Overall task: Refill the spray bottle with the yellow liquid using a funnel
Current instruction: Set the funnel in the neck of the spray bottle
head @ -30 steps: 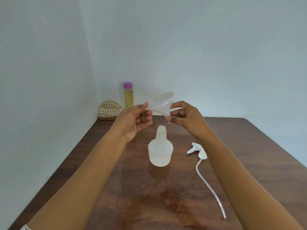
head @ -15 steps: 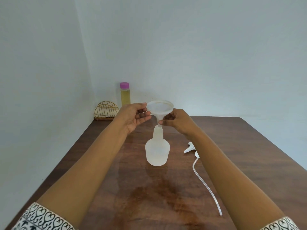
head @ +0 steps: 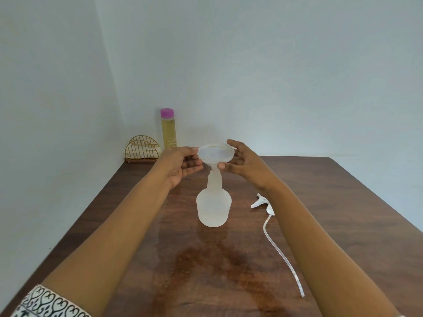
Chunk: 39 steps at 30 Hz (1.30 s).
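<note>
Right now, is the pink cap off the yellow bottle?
No, the pink cap sits on top of the yellow bottle, closing it.

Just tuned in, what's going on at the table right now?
A person holds a funnel in the neck of the open spray bottle, left hand pinching its rim, right hand gripping the other side. The bottle of yellow liquid stands capped by the back wall; the spray head with its tube lies on the table to the right. Pouring has not started.
</note>
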Each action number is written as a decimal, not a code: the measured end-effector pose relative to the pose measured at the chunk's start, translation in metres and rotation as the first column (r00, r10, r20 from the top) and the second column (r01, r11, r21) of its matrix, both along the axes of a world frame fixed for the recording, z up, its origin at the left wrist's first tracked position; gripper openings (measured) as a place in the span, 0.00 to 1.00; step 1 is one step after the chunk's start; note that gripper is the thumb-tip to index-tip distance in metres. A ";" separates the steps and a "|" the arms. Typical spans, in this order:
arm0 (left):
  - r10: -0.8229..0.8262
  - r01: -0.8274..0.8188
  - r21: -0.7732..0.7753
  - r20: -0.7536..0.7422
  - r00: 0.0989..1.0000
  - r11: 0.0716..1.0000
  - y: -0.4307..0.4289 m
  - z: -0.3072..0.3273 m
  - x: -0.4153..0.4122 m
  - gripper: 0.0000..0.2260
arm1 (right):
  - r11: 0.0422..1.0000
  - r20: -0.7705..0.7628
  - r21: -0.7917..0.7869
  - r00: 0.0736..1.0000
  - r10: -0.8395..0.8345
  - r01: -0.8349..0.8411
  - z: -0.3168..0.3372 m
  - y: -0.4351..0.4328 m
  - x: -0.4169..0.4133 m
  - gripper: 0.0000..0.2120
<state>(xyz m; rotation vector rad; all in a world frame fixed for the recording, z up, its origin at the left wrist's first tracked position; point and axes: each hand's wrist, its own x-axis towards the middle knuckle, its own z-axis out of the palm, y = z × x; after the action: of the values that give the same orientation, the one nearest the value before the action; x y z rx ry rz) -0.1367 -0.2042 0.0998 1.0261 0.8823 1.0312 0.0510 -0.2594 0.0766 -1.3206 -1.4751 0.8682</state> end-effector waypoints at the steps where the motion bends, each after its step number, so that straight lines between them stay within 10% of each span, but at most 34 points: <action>1: -0.001 0.001 0.000 -0.006 1.000 1.000 0.001 -0.002 0.000 0.02 | 1.000 0.009 0.001 1.000 -0.013 0.013 -0.001 0.001 -0.001 0.40; 14: -0.009 0.011 0.042 -0.046 0.999 0.999 0.003 -0.032 -0.006 0.05 | 0.994 -0.005 -0.072 0.997 0.080 -0.080 -0.003 0.005 -0.006 0.50; 20: 0.063 -0.065 0.159 0.019 0.998 0.985 0.000 -0.061 -0.002 0.15 | 0.999 0.024 -0.045 0.999 0.023 -0.022 -0.002 0.010 -0.010 0.38; 28: -0.050 0.317 0.386 -0.565 0.824 0.866 -0.013 -0.125 0.013 0.33 | 1.000 -0.012 -0.010 1.000 -0.022 0.022 -0.008 0.006 -0.011 0.37; 39: 0.038 0.300 0.415 -0.636 0.771 0.859 -0.037 -0.137 -0.005 0.35 | 0.999 0.039 -0.040 0.999 0.015 -0.013 -0.007 -0.026 -0.023 0.43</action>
<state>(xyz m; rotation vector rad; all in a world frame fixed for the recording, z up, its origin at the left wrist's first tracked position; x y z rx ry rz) -0.1415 -0.2416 -0.0372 1.9306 1.0746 0.8018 0.0281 -0.2852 0.0692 -1.3652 -1.5065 0.8893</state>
